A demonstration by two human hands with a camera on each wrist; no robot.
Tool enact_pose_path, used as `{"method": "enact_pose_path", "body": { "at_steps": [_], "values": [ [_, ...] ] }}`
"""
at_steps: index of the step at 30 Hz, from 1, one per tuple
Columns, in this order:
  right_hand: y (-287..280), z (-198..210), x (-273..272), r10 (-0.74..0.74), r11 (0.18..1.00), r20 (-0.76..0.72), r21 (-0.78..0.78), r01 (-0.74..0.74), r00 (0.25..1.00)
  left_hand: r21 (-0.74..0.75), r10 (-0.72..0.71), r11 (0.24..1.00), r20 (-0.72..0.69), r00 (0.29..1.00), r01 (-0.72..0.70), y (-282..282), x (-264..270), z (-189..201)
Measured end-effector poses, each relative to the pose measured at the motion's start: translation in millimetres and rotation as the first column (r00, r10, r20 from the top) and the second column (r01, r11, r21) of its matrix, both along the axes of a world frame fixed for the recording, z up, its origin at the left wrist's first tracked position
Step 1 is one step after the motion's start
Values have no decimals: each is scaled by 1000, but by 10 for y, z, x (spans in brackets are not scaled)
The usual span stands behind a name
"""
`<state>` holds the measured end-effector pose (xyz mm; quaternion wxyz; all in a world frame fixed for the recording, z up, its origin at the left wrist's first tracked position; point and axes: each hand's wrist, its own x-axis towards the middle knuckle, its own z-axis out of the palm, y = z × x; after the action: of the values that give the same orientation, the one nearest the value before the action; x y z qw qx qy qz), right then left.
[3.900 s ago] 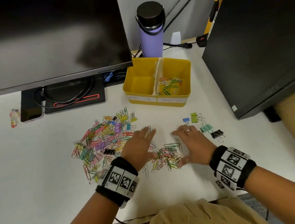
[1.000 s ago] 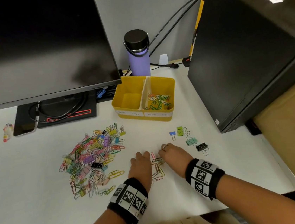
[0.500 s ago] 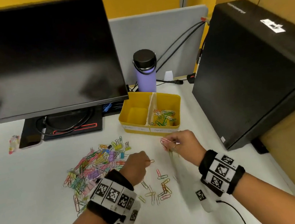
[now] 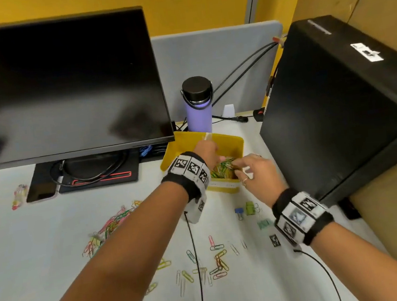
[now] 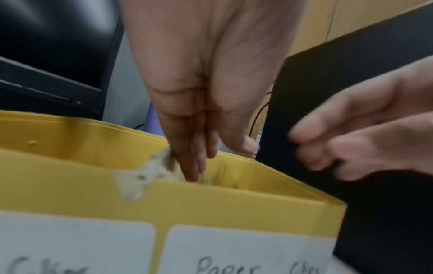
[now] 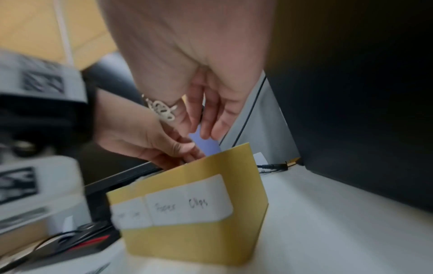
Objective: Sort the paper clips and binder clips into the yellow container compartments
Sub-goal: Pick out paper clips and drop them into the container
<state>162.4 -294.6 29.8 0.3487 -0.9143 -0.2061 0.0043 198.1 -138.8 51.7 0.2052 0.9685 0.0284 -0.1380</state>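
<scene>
Seemingly fingers (image 4: 219, 159) above paper clips (image 4: 221, 168)

Even indoor light, soft shadows, wide-angle edge warping, both wrist views motion-blurred

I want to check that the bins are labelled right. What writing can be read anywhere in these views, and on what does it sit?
"Paper Clips": handwritten on the right white label on the front of the yellow container.
Left white label: handwriting cut off and blurred, only "Cli..." shows.
White sticker on top of the black case: print too small to read.
Wristband tags: coded squares, no words.
</scene>
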Motion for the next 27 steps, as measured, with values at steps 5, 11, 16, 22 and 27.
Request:
{"method": "enact_pose_path", "body": {
  "at_steps": [5,11,16,22,27],
  "values": [
    [-260,-304,-622,168,979,-179,-85,-185,969,-108,-142,979,235,962,171,131,-420,29],
    [-335,-715,-1237,203,923,-323,-253,-291,924,-25,-419,908,-72,905,418,198,-1388,-527],
    [-248,-906,-1398,179,880,-214,-402,-253,960,128,-516,825,-227,826,551,288,-2006,-993],
    [1,-739,-1462,189,892,-447,-294,-343,874,53,-340,932,-207,917,358,501,-2411,-1024],
    [236,-825,-1507,291,801,-433,-377,-465,853,60,-250,964,-140,958,261,527,-2466,-1070]
  ]
}}
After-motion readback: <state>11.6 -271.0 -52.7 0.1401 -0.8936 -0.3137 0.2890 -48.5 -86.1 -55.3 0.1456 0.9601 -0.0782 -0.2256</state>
